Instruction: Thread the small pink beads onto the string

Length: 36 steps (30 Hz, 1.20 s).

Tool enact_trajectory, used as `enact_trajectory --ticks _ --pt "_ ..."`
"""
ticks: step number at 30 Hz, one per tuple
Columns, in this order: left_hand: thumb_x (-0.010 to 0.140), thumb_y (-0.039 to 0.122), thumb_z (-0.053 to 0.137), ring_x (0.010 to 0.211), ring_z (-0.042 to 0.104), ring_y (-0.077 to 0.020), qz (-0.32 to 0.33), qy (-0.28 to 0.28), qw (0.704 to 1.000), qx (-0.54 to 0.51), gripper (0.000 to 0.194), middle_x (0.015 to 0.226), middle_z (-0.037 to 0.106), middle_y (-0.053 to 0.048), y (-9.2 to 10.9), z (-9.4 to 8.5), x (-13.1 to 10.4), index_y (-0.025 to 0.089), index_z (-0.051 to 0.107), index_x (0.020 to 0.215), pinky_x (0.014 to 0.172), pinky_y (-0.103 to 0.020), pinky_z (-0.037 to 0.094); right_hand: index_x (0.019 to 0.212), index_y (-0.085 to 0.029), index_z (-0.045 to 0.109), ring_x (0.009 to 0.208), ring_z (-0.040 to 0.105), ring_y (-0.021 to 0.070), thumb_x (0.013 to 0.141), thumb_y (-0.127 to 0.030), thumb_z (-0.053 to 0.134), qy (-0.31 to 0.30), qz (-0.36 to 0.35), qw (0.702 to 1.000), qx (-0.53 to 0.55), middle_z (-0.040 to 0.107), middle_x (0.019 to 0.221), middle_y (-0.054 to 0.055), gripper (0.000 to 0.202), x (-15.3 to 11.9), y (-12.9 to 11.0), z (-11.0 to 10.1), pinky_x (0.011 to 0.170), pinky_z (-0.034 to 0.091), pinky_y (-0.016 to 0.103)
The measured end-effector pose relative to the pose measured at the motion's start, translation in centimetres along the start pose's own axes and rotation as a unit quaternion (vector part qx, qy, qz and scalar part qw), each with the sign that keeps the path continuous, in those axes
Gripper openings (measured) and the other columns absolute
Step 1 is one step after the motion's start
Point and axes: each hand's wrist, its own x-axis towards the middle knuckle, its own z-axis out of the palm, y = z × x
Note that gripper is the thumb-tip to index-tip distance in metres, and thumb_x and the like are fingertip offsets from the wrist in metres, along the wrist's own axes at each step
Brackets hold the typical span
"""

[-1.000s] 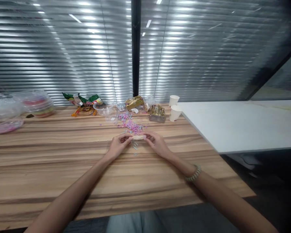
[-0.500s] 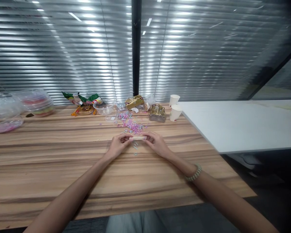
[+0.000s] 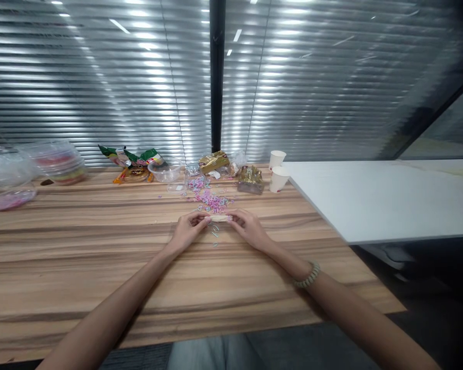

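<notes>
Between my two hands is a small pale, long and narrow piece (image 3: 218, 218), held level just above the wooden table. My left hand (image 3: 191, 227) pinches its left end with thumb and fingertips. At the other end, the fingers of my right hand (image 3: 250, 228) close on it in the same way. Its exact kind is too small to make out. Just below it lie several pale green loops (image 3: 215, 234) on the tabletop. Beyond my fingertips spreads a heap of small pink and pale links (image 3: 213, 199).
Behind the heap stand a clear plastic bowl (image 3: 167, 172), gold packages (image 3: 250, 180) and paper cups (image 3: 279, 179). Green snack bags (image 3: 139, 156) lie at the back left, near stacked plastic tubs (image 3: 57, 162). A white table (image 3: 332, 200) adjoins on the right.
The pale piece has turned slightly between my fingers and shows more of its face. Both hands stay in nearly the same place, still pinching its ends.
</notes>
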Motion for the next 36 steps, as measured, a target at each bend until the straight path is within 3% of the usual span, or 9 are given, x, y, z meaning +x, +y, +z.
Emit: enact_trajectory --ticks 13,36 --pt "0.071 0.041 0.063 0.066 0.061 -0.0162 0.008 -0.012 1.0 -0.009 0.032 0.075 0.069 -0.006 0.0 0.04 0.04 0.013 0.067 0.086 0.061 -0.025 0.047 0.104 -0.017 0.062 0.075 0.06 0.0153 0.082 -0.021 0.056 -0.007 0.002 1.0 -0.012 0.066 0.088 0.007 0.023 -0.09 0.19 0.01 0.069 0.048 0.028" --pt "0.066 0.04 0.068 0.069 0.064 -0.0175 -0.001 0.003 1.0 -0.006 0.036 0.079 0.07 -0.007 -0.3 0.15 0.07 0.013 0.068 0.09 0.066 -0.027 0.051 0.102 -0.018 0.062 0.079 0.059 0.0157 0.082 -0.018 0.056 -0.015 -0.011 1.0 0.004 0.065 0.101 0.007 0.021 0.06 -0.12 -0.2 0.07 0.048 0.029"
